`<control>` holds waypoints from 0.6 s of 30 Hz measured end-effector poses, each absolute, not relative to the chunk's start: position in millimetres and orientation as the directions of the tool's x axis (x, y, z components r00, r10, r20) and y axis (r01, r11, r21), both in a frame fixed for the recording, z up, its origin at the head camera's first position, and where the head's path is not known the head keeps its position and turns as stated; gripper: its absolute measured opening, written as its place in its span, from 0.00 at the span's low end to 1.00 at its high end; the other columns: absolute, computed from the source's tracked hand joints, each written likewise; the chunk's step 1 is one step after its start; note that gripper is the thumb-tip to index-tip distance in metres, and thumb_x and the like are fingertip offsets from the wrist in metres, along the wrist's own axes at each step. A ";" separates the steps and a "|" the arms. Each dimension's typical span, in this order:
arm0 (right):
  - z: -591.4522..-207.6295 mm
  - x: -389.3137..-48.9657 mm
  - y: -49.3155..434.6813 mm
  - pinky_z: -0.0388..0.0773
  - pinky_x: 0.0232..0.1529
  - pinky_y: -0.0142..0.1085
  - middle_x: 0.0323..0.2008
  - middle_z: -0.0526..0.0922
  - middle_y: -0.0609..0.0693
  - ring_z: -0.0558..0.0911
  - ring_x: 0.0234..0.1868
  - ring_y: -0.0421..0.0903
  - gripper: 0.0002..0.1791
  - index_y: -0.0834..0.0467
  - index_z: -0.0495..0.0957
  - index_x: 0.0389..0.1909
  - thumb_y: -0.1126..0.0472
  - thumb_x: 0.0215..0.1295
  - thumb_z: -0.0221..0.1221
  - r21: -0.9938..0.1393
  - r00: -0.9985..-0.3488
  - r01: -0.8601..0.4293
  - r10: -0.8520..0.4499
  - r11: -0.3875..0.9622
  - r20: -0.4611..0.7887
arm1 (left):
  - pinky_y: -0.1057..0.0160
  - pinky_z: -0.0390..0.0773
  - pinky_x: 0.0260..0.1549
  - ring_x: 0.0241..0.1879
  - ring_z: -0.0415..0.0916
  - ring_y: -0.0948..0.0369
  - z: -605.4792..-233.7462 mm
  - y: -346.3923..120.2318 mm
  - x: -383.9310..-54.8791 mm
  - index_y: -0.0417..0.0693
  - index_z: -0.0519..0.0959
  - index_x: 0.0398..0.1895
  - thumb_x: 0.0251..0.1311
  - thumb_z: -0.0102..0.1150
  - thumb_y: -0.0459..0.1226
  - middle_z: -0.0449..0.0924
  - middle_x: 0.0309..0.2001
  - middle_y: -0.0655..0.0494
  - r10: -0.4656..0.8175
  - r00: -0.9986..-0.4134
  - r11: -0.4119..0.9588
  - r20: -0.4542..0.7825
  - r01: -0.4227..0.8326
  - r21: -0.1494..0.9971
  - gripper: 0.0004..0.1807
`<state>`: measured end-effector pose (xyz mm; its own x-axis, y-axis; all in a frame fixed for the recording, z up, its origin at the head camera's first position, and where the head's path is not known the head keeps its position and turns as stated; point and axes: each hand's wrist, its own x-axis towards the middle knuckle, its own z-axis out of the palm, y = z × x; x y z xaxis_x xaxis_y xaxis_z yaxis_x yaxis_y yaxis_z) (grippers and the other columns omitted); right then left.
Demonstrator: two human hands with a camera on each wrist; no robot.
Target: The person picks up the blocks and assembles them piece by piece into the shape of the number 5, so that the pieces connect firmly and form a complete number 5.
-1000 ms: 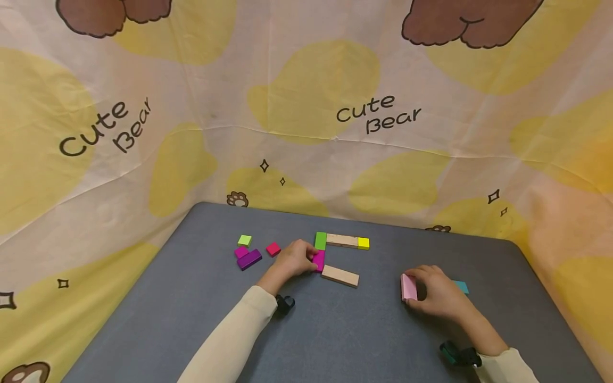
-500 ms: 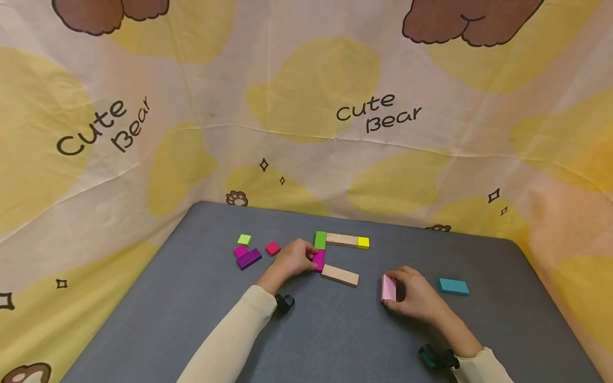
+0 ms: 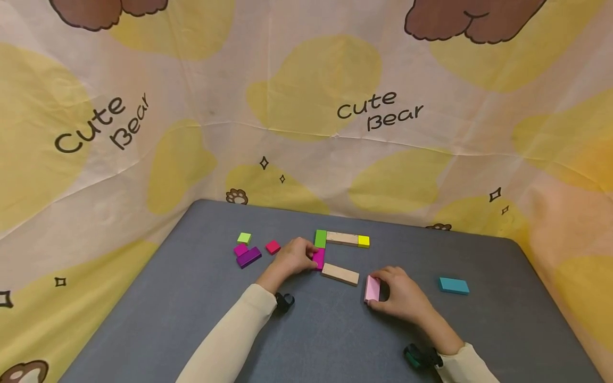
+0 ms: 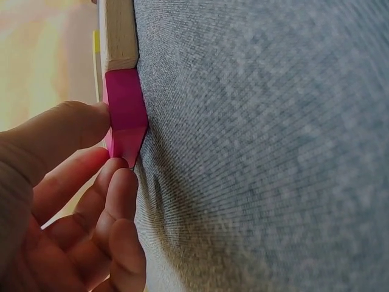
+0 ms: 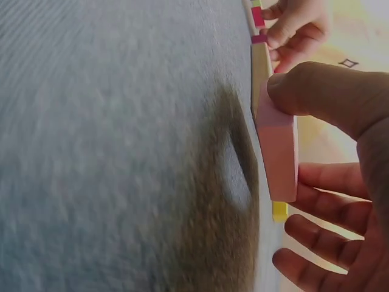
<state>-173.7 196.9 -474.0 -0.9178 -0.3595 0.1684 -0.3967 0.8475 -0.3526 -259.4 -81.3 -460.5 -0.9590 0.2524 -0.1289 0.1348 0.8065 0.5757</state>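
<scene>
A fabric backdrop (image 3: 306, 159) printed "Cute Bear" is hanging behind a grey table (image 3: 335, 335). Well to the left of the near wooden block (image 3: 340, 274), a purple block (image 3: 249, 257) is touching a small magenta block (image 3: 240, 249); a lime block (image 3: 244, 238) is lying just behind them, and a red block (image 3: 273, 247) is lying nearer the landmark. Just left of the near wooden block, the left hand (image 3: 293, 256) is pinching a magenta block (image 3: 319, 258) between thumb and fingertips, closed down to its width. Behind the near wooden block, a green block (image 3: 320, 239), a far wooden block (image 3: 342, 239) and a yellow block (image 3: 363, 241) are forming a touching row. Just right of the near wooden block, the right hand (image 3: 401, 295) is gripping a pink block (image 3: 372, 288) end to end, thumb and fingers spread to its length. Well to the right, a blue block (image 3: 454, 285) is lying flat.
</scene>
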 end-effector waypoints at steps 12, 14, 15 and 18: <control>-477.6 -175.2 183.6 0.77 0.43 0.43 0.41 0.82 0.47 0.76 0.44 0.45 0.32 0.55 0.82 0.46 0.43 0.38 0.74 -0.323 -0.922 -0.386 -0.354 0.864 0.155 | 0.63 0.71 0.33 0.33 0.72 0.62 -461.5 -81.3 -260.7 0.49 0.85 0.48 0.46 0.73 0.39 0.80 0.32 0.58 0.252 -0.959 0.812 -0.131 0.136 0.568 0.21; -477.5 -174.8 182.0 0.78 0.44 0.43 0.41 0.82 0.47 0.77 0.44 0.46 0.32 0.55 0.82 0.46 0.42 0.38 0.74 -0.325 -0.923 -0.384 -0.351 0.864 0.159 | 0.63 0.71 0.34 0.33 0.72 0.62 -461.5 -81.1 -261.0 0.49 0.85 0.47 0.46 0.73 0.39 0.80 0.32 0.58 0.252 -0.959 0.812 -0.130 0.136 0.567 0.21; -477.5 -174.7 181.3 0.78 0.44 0.44 0.41 0.82 0.48 0.77 0.44 0.46 0.32 0.55 0.82 0.45 0.42 0.38 0.74 -0.327 -0.924 -0.382 -0.347 0.865 0.160 | 0.63 0.72 0.34 0.33 0.72 0.62 -461.4 -81.0 -261.0 0.49 0.85 0.47 0.46 0.73 0.39 0.80 0.32 0.58 0.251 -0.959 0.812 -0.130 0.136 0.567 0.21; -478.0 -174.7 179.8 0.78 0.44 0.45 0.40 0.82 0.48 0.77 0.44 0.47 0.32 0.56 0.82 0.44 0.42 0.38 0.74 -0.324 -0.925 -0.379 -0.343 0.867 0.164 | 0.63 0.72 0.34 0.33 0.72 0.61 -460.9 -80.6 -260.8 0.49 0.85 0.48 0.47 0.73 0.39 0.80 0.32 0.58 0.251 -0.959 0.814 -0.134 0.134 0.566 0.21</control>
<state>-174.7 179.8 -478.0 -0.9251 -0.3427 0.1638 -0.3786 0.8669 -0.3244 -260.8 -80.6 -460.9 -0.9588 0.2507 -0.1339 0.1337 0.8136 0.5659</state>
